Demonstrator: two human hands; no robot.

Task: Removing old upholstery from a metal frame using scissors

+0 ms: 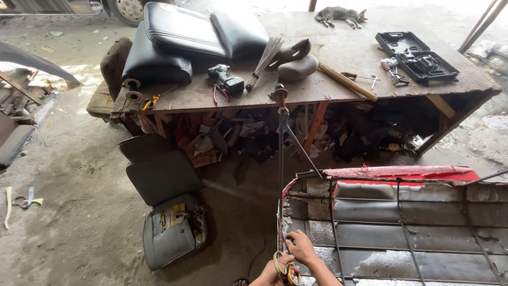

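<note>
1. Seat frame lay flat at lower right, grey padding under a wire grid, red trim along its far edge; long axis ran left-right across the view.
2. Wooden workbench stood beyond it, carrying black seat cushions, an open tool case, a cordless drill and a cat.
3. A torn grey seat lay on the floor to the left.
4. Right hand rested on the frame's left edge, fingers curled and pressed together against the edge wire.
5. Left hand sat just below, fingers through the loops.
6. Yellow-handled scissors were in the left hand, between both hands; handles toward the person, long axis running away up the frame edge; blades hidden, open or closed unclear.
</note>
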